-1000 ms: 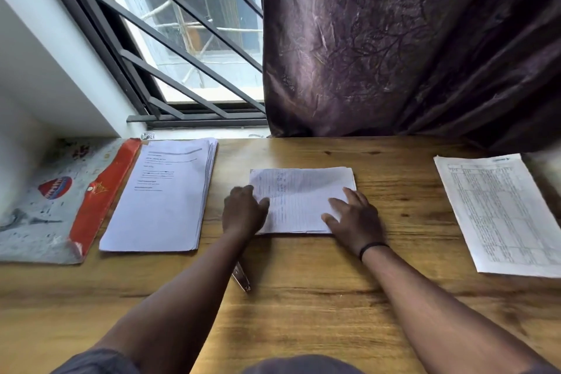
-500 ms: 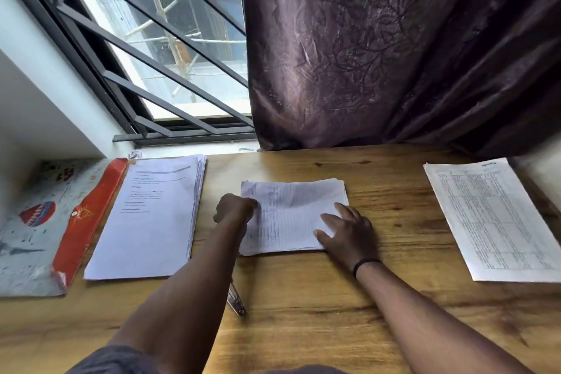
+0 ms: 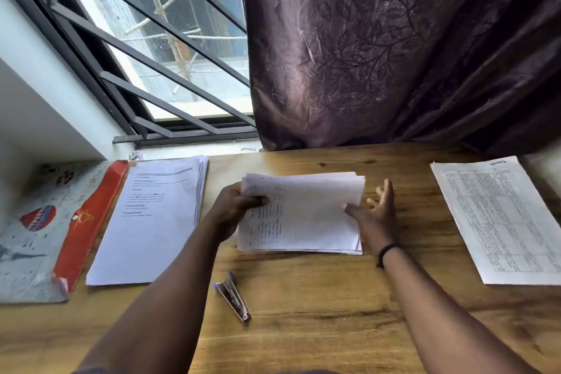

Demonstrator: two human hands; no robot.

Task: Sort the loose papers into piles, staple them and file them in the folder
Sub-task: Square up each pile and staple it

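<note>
A stack of handwritten papers [image 3: 303, 216] lies in the middle of the wooden table [image 3: 303, 307]. My left hand [image 3: 233, 206] grips its upper left corner, thumb on top, and that far edge is lifted. My right hand [image 3: 375, 216] is at the stack's right edge with the thumb under the sheets and the fingers spread out. A thick pile of typed papers [image 3: 151, 219] lies to the left. A sheet with a printed table [image 3: 501, 219] lies at the right. A stapler [image 3: 233, 294] rests on the table below the middle stack.
A folder [image 3: 39, 231] with a red flap lies at the far left beside the typed pile. A dark purple curtain [image 3: 394, 49] hangs behind the table, and a barred window [image 3: 158, 49] is at the back left.
My left hand went from a fist resting on the middle stack to gripping its corner and lifting the far edge. My right hand slid to the stack's right side. The stapler is now uncovered.
</note>
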